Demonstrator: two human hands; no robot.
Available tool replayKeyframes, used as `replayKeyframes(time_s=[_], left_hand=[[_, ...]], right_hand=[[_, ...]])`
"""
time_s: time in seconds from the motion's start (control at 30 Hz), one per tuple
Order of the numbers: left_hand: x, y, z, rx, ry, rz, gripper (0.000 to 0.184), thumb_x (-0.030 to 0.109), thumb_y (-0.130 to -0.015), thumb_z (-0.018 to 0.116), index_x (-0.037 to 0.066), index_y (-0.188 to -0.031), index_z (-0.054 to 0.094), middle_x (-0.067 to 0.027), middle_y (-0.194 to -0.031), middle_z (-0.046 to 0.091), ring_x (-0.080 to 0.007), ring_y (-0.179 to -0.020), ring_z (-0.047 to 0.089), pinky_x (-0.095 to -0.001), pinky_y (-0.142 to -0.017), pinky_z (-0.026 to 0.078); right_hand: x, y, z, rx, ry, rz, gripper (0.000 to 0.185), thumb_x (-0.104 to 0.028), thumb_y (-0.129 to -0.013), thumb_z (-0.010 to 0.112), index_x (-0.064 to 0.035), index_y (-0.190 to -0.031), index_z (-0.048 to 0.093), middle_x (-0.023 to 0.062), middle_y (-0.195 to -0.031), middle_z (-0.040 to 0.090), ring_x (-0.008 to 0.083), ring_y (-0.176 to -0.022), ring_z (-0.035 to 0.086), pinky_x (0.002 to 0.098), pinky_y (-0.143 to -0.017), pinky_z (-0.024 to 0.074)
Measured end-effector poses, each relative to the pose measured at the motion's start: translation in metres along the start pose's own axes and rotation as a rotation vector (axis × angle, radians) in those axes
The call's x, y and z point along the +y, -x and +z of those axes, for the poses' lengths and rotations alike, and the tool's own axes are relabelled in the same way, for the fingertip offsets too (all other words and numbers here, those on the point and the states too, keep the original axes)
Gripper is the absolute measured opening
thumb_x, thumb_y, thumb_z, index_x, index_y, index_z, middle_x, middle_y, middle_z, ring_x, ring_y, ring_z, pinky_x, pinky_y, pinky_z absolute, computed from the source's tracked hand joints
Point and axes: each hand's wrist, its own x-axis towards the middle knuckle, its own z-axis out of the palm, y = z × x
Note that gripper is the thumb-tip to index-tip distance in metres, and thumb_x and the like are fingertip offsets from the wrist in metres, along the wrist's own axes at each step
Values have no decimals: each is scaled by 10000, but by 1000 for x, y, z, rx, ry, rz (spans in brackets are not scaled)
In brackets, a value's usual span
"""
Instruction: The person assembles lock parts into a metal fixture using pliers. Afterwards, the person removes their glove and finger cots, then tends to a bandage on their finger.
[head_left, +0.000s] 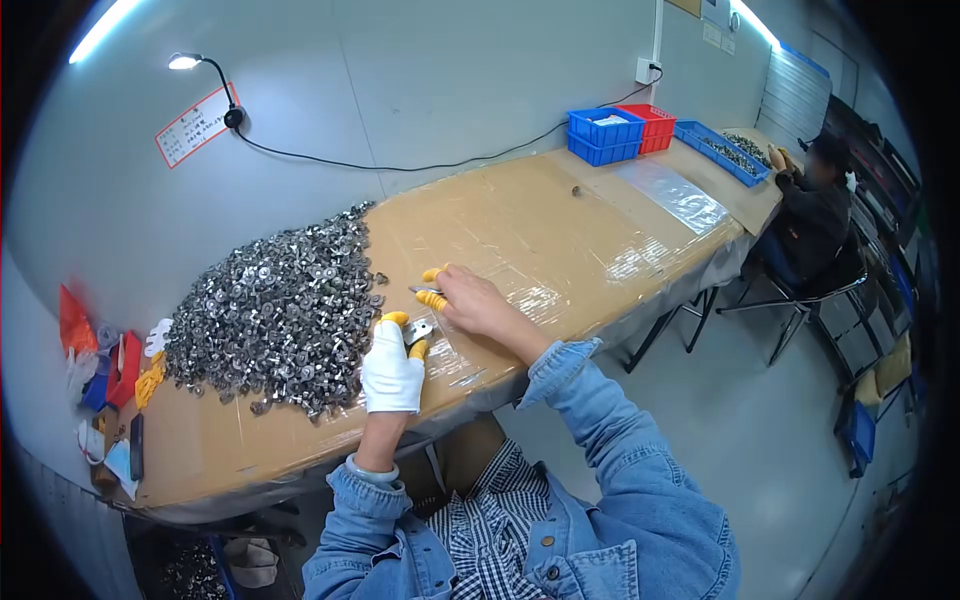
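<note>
A large heap of small metal parts (285,310) covers the left part of the cardboard-topped table. My left hand (393,368), in a white glove with yellow finger covers, is at the heap's right edge, closed on a small metal part (422,329) between thumb and finger. Just to the right and farther from me is my right hand (468,298), bare except for yellow covers on its fingertips. Its thumb and finger pinch a thin pointed tool (424,290), whose tip points left toward the heap. The two hands do not touch.
Blue baskets (604,137) and a red basket (652,128) stand against the wall. Beyond them, a blue tray (722,152) holds metal parts near a seated person (815,215). A plastic sheet (675,195) lies on the table. A lamp (190,62) hangs at the left wall.
</note>
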Motion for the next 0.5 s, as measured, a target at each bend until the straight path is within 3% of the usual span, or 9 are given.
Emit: replayKeyframes(time_s=[0.1, 0.13, 0.23, 0.3, 0.37, 0.43, 0.47, 0.5], left_hand=[[-6, 2, 3, 42, -20, 41, 456, 42, -775, 723, 49, -1184, 523, -170, -1052, 630, -330, -903, 658, -376, -782, 530], [-8, 2, 3, 14, -41, 49, 504, 8, -775, 692, 55, -1240, 504, -176, -1102, 611, -332, -935, 654, -377, -799, 533], [-15, 2, 3, 44, -82, 116, 540, -12, -773, 666, 55, -1276, 481, -185, -1144, 589, -334, -946, 651, -379, -799, 533], [-6, 4, -6, -10, -46, 41, 578, -40, -751, 664, 34, -1288, 464, -191, -1196, 557, -356, -1010, 618, -379, -859, 511], [0, 11, -19, 188, -31, 288, 594, -22, -767, 672, 12, -1313, 442, -198, -1244, 534, -359, -1118, 569, -362, -915, 481], [24, 35, -47, 91, 259, 224, 738, 64, -782, 713, 9, -1416, 341, -199, -1363, 465, -350, -1273, 463, -374, -1035, 398], [28, 53, -48, -63, 852, 173, 907, 272, -817, 733, 40, -1506, 190, -179, -1493, 337, -331, -1386, 330, -419, -1145, 249], [42, 70, -57, -194, 1286, 50, 992, 525, -841, 646, 94, -1540, 89, -182, -1556, 217, -341, -1437, 216, -461, -1184, 92]], right_hand=[[-12, 11, 8, -14, -28, -83, 345, -276, -943, 526, -2, -1148, 567, 206, -1056, 580, 366, -1039, 539, 452, -924, 422], [-13, 19, 4, -39, -88, -74, 394, -249, -938, 528, 0, -1243, 530, 222, -1103, 574, 384, -1055, 520, 449, -956, 403], [-12, 46, 2, 251, -148, -115, 464, -250, -934, 563, -38, -1338, 479, 210, -1202, 565, 375, -1077, 527, 450, -924, 434], [-10, 71, -2, 329, -305, -14, 463, -244, -951, 561, -40, -1355, 467, 184, -1202, 581, 316, -1042, 554, 408, -891, 453], [-19, 95, -2, 405, -504, 50, 451, -249, -967, 554, -37, -1355, 466, 152, -1169, 602, 254, -995, 572, 363, -857, 466], [-38, 119, -2, 487, -741, 71, 431, -265, -983, 541, -29, -1338, 478, 114, -1103, 627, 191, -934, 581, 316, -820, 471], [-48, 132, 1, 488, -763, 47, 467, -341, -976, 557, -22, -1312, 496, 76, -1037, 645, 134, -860, 566, 278, -795, 466], [-54, 142, 7, 423, -753, -11, 493, -366, -964, 572, -19, -1307, 499, 75, -1040, 646, 135, -859, 566, 280, -800, 465]])
